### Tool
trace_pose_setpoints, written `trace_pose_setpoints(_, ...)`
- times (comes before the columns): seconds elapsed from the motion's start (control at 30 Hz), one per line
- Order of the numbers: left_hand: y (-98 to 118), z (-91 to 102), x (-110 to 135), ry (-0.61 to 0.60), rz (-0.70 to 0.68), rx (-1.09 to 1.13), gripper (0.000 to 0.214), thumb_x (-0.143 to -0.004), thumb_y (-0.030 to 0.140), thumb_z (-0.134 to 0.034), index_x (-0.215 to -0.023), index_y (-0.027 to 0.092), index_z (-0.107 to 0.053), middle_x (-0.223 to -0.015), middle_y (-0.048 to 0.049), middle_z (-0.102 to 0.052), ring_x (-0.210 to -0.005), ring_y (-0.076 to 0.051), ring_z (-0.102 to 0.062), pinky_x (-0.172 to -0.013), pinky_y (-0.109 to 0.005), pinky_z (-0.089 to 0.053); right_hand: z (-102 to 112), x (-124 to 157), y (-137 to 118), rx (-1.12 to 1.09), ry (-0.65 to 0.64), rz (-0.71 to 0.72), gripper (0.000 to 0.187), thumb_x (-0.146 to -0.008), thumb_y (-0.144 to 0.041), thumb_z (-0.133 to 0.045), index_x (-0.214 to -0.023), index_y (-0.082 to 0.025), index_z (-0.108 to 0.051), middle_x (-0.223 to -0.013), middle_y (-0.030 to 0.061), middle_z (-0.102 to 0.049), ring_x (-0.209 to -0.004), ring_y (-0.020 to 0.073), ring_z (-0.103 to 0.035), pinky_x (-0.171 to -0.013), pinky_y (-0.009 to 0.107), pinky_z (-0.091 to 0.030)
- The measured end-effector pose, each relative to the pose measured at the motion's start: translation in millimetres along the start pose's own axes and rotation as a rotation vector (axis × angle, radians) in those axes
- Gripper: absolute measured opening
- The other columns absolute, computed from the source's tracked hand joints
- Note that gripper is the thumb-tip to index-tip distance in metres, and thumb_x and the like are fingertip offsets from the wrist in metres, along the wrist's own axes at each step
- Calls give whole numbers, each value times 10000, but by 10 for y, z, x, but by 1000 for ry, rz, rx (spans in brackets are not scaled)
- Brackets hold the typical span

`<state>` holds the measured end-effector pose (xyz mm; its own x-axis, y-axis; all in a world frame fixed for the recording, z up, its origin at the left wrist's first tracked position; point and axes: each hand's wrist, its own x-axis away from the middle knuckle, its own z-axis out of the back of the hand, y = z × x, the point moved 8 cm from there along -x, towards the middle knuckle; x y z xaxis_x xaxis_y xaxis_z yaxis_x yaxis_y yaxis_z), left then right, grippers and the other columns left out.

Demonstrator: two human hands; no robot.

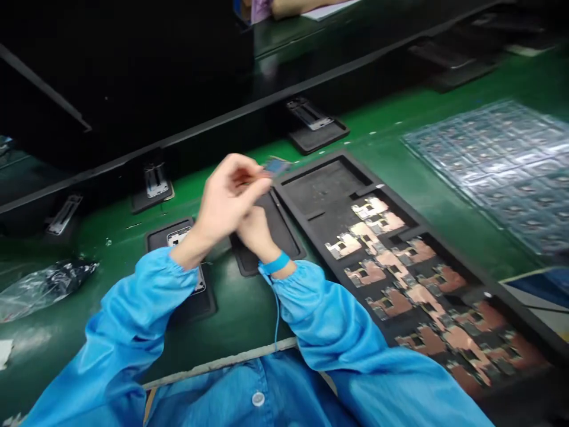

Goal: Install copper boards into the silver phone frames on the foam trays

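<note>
Item: small flat component [276, 167], held up above the table [249, 314] near its front edge | Left hand [224, 201]: fingers [242, 175] pinching it | Right hand [253, 232]: fingers hidden behind left hand, state cannot be told; blue wrist strap [276, 263] | Right of hands: black foam tray [324, 184] of copper-coloured circuit boards [402, 302]

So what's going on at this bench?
A person in a blue smock pinches a small flat bluish part in the left hand. The right hand, with a blue wrist strap, sits just below it. To their right, a black foam tray holds copper-coloured circuit boards on a green bench mat.
</note>
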<state>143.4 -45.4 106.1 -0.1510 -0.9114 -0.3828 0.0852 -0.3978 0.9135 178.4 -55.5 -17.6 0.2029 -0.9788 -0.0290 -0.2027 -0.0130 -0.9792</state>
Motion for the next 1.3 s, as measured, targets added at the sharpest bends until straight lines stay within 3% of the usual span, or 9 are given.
trace_pose_setpoints(0.13,22,1270,727,455,137,91,425,-701,395,-956,-867,204,-615,-921,-14,-690,-874,-165,-711,-788,-273,-599,76,95,-65,-180,95,-103,333,-710,-428,-892,-903,-170,-809,-769,32,-796,-729,178,-772,-749,321,-659)
trace_pose_setpoints(0.23,-262,1662,1345,599,308,173,433,-688,428,-960,-842,187,-635,-876,-15,-687,-727,-126,-664,-646,-232,-562,-3,208,-112,-254,124,-183,294,-635,-369,-935,-846,-195,-827,-767,38,-799,-673,173,-759,-654,311,-658)
trace_pose_setpoints(0.37,-638,1653,1857,647,479,365,478,-724,481,-939,-813,184,-575,-725,29,-626,-567,-75,-573,-485,-172,-438,-310,326,-77,-243,75,-260,265,-626,-369,-942,-807,-211,-831,-767,26,-783,-652,155,-721,-529,265,-610)
trace_pose_setpoints(0.5,-729,1506,1992,563,563,488,467,-794,462,-898,-908,205,-525,-696,51,-658,-496,-75,-596,-465,-170,-458,-659,417,55,-266,-5,-335,252,-640,-397,-945,-789,-226,-836,-842,28,-782,-701,145,-686,-518,249,-563)
trace_pose_setpoints(0.6,-706,1440,2027,520,595,532,444,-801,393,-902,-974,194,-545,-803,8,-744,-607,-127,-727,-546,-194,-547,-805,468,147,-253,-41,-360,272,-652,-442,-949,-807,-244,-844,-844,23,-780,-705,134,-652,-578,263,-548)
trace_pose_setpoints(0.8,-757,1301,2114,487,651,641,430,-804,291,-902,-1024,192,-546,-986,-41,-794,-784,-199,-812,-633,-222,-622,-793,517,323,-194,-25,-411,353,-617,-510,-963,-807,-243,-833,-722,-8,-728,-654,122,-578,-668,299,-529)
trace_pose_setpoints(1.07,-876,1333,2222,574,694,597,430,-799,259,-906,-1055,192,-567,-973,-26,-800,-873,-207,-815,-706,-245,-667,-843,577,493,-262,-56,-444,292,-685,-456,-935,-803,-227,-798,-736,-21,-704,-651,109,-623,-666,275,-558)
trace_pose_setpoints(1.17,-861,1364,2233,592,697,543,360,-832,306,-884,-975,183,-578,-896,-18,-801,-847,-208,-818,-712,-258,-678,-846,565,487,-227,-74,-395,242,-727,-431,-910,-771,-225,-790,-717,-19,-692,-667,116,-628,-680,280,-563)
trace_pose_setpoints(1.3,-814,1360,2215,572,712,457,347,-861,343,-858,-1064,167,-638,-965,-62,-827,-840,-231,-825,-706,-272,-688,-844,537,423,-157,-89,-311,177,-765,-387,-883,-754,-235,-793,-841,2,-706,-773,128,-640,-717,284,-587)
